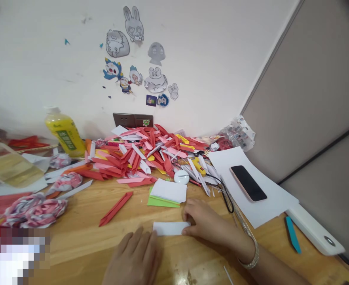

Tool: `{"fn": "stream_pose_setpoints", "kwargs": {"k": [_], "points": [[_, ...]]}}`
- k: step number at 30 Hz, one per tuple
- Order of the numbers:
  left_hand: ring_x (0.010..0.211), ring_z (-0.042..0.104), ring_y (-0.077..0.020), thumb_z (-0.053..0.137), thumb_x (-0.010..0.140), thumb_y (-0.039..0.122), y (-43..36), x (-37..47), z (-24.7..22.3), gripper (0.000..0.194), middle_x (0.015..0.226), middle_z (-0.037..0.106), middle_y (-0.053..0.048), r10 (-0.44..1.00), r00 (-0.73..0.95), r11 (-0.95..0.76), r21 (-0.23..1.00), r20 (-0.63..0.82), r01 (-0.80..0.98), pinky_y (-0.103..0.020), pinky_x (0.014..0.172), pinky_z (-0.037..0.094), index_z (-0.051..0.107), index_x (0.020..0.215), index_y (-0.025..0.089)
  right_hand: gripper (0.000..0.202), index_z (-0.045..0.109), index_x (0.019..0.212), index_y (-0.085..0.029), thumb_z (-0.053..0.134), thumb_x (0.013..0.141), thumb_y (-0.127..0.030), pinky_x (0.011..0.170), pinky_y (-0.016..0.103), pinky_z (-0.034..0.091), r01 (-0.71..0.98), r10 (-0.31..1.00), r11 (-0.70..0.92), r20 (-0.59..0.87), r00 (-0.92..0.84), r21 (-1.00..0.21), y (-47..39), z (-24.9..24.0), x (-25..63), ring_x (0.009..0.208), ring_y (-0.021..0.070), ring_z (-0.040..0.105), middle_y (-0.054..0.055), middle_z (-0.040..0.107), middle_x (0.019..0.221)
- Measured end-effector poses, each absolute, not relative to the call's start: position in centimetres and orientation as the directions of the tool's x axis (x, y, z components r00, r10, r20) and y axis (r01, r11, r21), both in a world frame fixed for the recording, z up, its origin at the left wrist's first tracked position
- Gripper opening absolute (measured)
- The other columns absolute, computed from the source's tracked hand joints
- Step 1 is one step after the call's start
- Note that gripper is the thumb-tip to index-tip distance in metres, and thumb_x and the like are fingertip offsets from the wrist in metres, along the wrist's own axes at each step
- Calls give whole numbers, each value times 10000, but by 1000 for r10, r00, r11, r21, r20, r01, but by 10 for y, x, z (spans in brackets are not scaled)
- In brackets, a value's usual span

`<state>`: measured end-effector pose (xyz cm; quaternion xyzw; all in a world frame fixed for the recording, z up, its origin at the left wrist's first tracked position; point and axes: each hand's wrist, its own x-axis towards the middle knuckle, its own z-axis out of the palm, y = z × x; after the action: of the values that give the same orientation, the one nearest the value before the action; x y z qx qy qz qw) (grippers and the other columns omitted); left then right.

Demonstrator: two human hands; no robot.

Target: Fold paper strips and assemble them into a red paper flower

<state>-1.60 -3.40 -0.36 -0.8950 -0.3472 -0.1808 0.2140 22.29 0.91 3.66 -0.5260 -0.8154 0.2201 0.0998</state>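
Now I've got the left hand point(135, 253) palm-down, fingers unclenched and blurred, by the left end of a white paper strip point(170, 228) on the tabletop point(82, 245); the right hand point(205, 221) thumbs its other end, pinching or not, I can't tell. Just beyond sits a paper stack point(168, 192).

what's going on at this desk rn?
A person is handling a white paper strip on a wooden table with bare hands. The right hand has its thumb at the strip's right end; the left hand is palm down at the left end. Just beyond are some white sheets on green paper, with a folded red strip lying apart to the left. A big heap of folded paper pieces sits against the wall.
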Motion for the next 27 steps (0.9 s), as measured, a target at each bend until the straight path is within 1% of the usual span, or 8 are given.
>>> {"fn": "stream_pose_setpoints", "kwargs": {"k": [3, 5, 7, 9, 12, 15, 21, 27], "points": [[864, 649, -256, 461, 865, 294, -28, -10, 4, 293, 937, 724, -98, 506, 619, -649, -207, 600, 732, -370, 757, 476, 617, 1051, 130, 278, 570, 726, -173, 810, 589, -204, 681, 235, 334, 732, 867, 404, -24, -497, -549, 3, 37, 216, 795, 148, 492, -14, 555, 827], [830, 644, -234, 470, 864, 322, -26, -7, 7, 270, 912, 718, -78, 528, 596, -691, -103, 605, 716, -340, 731, 484, 618, 1021, 159, 222, 561, 706, -172, 765, 624, -142, 658, 217, 333, 658, 851, 398, -10, -524, -639, -1, 36, 210, 746, 125, 485, -32, 540, 772], [737, 635, -197, 471, 867, 309, -26, -5, 7, 194, 815, 703, -39, 613, 584, -724, 81, 532, 686, -294, 664, 487, 631, 898, 204, 158, 566, 697, -169, 703, 660, -99, 597, 195, 324, 581, 852, 316, -45, -521, -750, -5, 34, 205, 662, 99, 468, -47, 523, 703], [639, 610, -171, 449, 877, 285, -27, -5, 5, 220, 698, 665, -14, 711, 560, -693, 289, 425, 660, -260, 589, 473, 611, 746, 217, 111, 589, 712, -164, 673, 672, -103, 551, 185, 312, 498, 876, 191, -82, -476, -846, -6, 30, 202, 612, 87, 452, -51, 519, 669], [590, 591, -161, 395, 901, 318, -28, -4, 5, 329, 627, 629, -12, 835, 481, -543, 546, 269, 637, -245, 558, 457, 574, 649, 203, 99, 627, 753, -146, 680, 685, -193, 550, 192, 326, 338, 914, 48, -95, -394, -940, -3, 23, 201, 604, 92, 450, -40, 530, 654], [597, 587, -156, 349, 910, 375, -28, -3, 8, 393, 626, 621, -13, 901, 426, -354, 715, 86, 603, -235, 573, 448, 572, 642, 192, 171, 637, 737, -124, 678, 699, -286, 543, 201, 332, 208, 921, -34, -111, -374, -978, 0, 17, 203, 580, 93, 444, -28, 536, 628], [591, 549, -154, 286, 902, 453, -29, 0, 9, 468, 599, 576, -2, 876, 474, -228, 791, -87, 567, -231, 584, 404, 530, 604, 187, 186, 607, 612, -125, 697, 670, -277, 485, 190, 299, 269, 949, -2, -87, -303, -963, -2, 17, 202, 544, 86, 428, -31, 521, 577], [658, 561, -170, 299, 888, 456, -32, 3, 20, 441, 654, 623, -12, 854, 491, -160, 809, -175, 566, -240, 649, 415, 531, 618, 196, 207, 555, 581, -139, 700, 672, -254, 506, 197, 367, 186, 929, -78, -139, -344, -979, -6, 22, 199, 556, 113, 547, -4, 617, 588]]}}
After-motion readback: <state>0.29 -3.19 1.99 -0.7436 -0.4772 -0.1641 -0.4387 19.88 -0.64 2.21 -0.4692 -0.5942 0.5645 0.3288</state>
